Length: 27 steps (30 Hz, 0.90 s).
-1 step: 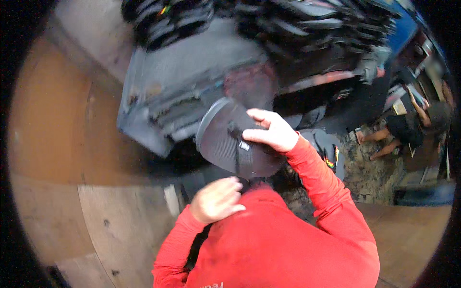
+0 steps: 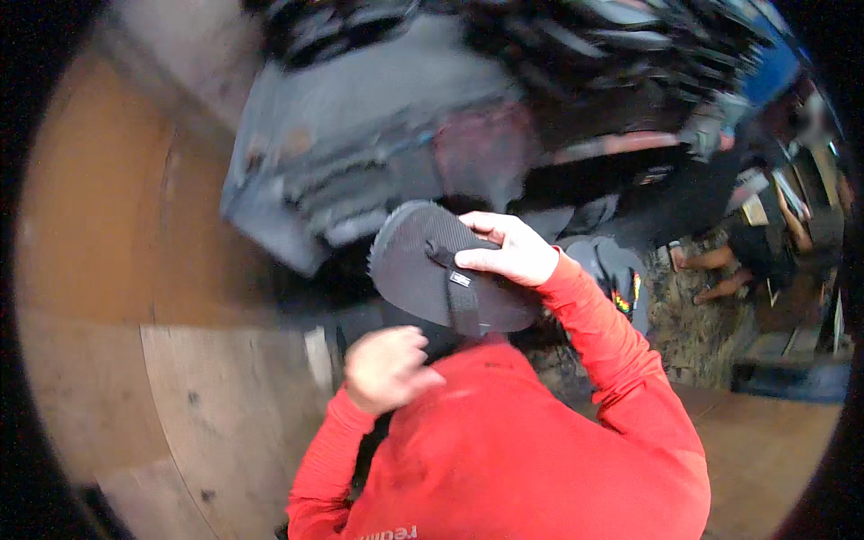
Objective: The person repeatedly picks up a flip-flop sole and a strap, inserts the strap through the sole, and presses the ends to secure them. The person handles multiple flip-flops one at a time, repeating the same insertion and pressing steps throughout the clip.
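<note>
A dark sandal (image 2: 414,270) with a ridged footbed, a black strap and a small light label is held out in front of my body. My right hand (image 2: 513,252) grips its right side, the thumb lying on top beside the strap and the other fingers partly hidden at the far edge. My left hand (image 2: 385,371) is apart from the sandal, below and to its left. Motion blurs it; its fingers are half bent, the thumb stands away from them, and nothing shows in it. More grey sandals (image 2: 612,270) with coloured marks lie beyond my right forearm.
Ahead stands a worn grey bench (image 2: 360,99), with a dark pile of what look like sandals (image 2: 612,45) at its back right. Wooden boards (image 2: 234,396) lie at the left. Another person's legs (image 2: 715,261) show at the far right, above a stained floor (image 2: 688,342).
My left hand has drawn slightly left, away from the sandal, and its fingers have bent more. The sandal has shifted slightly in my right hand's grip. The view has moved a little.
</note>
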Motion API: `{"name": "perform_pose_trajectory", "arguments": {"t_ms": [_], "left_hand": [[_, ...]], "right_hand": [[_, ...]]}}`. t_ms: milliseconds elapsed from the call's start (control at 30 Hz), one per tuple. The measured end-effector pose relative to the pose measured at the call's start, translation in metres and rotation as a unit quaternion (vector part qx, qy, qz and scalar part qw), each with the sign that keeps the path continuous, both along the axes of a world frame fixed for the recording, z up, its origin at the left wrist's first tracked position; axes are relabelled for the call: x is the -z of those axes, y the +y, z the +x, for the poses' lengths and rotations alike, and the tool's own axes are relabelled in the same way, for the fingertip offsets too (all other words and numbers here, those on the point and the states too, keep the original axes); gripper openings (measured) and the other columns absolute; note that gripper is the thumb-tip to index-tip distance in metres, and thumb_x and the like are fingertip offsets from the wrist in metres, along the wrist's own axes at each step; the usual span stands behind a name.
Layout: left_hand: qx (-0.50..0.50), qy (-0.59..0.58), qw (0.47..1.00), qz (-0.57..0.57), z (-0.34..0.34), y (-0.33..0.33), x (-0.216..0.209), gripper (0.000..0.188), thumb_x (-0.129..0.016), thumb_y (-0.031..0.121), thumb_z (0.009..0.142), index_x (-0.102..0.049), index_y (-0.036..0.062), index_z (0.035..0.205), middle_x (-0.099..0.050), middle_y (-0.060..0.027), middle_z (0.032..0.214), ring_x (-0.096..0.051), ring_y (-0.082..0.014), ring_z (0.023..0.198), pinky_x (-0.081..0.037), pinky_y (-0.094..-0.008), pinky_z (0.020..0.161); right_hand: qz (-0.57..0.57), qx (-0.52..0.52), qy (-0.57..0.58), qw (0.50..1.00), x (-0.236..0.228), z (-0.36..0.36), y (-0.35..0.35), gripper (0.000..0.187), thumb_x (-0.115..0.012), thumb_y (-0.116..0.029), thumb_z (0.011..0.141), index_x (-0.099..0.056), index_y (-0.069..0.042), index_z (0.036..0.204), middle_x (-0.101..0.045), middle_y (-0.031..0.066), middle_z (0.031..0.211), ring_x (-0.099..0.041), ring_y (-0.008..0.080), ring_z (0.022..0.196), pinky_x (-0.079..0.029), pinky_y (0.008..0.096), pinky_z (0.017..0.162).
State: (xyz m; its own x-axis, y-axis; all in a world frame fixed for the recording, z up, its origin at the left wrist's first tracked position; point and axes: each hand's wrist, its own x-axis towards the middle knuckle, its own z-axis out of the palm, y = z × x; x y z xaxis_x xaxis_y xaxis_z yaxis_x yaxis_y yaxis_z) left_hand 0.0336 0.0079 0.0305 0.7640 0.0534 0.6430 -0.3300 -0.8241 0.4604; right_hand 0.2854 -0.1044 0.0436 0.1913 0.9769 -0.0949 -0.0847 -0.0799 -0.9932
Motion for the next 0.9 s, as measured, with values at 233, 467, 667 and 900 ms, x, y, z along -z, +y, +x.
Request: {"name": "perform_pose_trajectory", "arguments": {"t_ms": [233,467,667,900], "left_hand": [[-0.383,-0.035,0.86,-0.334,-0.057,0.018,0.022,0.013,-0.069,0.007,0.092,-0.067,0.0023,0.081,-0.069,-0.0048,0.079,-0.059,-0.0078,0.07,-0.048,-0.023,0.066],[-0.382,-0.047,0.852,-0.354,-0.052,0.021,0.017,0.017,-0.074,0.005,0.088,-0.063,0.0015,0.076,-0.065,-0.0036,0.072,-0.058,-0.0097,0.065,-0.047,-0.0248,0.062],[-0.358,-0.028,0.854,-0.375,-0.038,0.02,0.024,0.016,-0.073,0.005,0.088,-0.063,0.001,0.076,-0.066,-0.0033,0.071,-0.059,-0.0082,0.065,-0.047,-0.0242,0.062],[-0.324,0.004,0.862,-0.39,-0.032,0.025,0.034,0.016,-0.067,-0.001,0.091,-0.062,0.0017,0.076,-0.068,-0.0065,0.078,-0.062,-0.0092,0.071,-0.05,-0.0247,0.069]], "right_hand": [[-0.117,-0.196,-0.034,0.973,0.084,-0.029,0.014,0.042,-0.072,-0.015,0.089,-0.06,0.001,0.127,-0.067,0.0055,0.112,-0.061,0.0122,0.102,-0.048,0.0301,0.092],[-0.149,-0.205,0.052,0.966,0.09,-0.035,0.019,0.042,-0.07,-0.007,0.09,-0.056,0.003,0.129,-0.067,0.0038,0.113,-0.06,0.0104,0.103,-0.048,0.0273,0.093],[-0.154,-0.192,0.062,0.967,0.094,-0.031,0.014,0.042,-0.07,-0.007,0.09,-0.056,0.003,0.129,-0.067,0.0033,0.114,-0.061,0.0102,0.102,-0.048,0.0274,0.093],[-0.147,-0.164,0.071,0.973,0.099,-0.031,0.005,0.041,-0.07,-0.007,0.09,-0.057,0.002,0.129,-0.068,0.0022,0.113,-0.061,0.0094,0.101,-0.048,0.0274,0.093]]}}
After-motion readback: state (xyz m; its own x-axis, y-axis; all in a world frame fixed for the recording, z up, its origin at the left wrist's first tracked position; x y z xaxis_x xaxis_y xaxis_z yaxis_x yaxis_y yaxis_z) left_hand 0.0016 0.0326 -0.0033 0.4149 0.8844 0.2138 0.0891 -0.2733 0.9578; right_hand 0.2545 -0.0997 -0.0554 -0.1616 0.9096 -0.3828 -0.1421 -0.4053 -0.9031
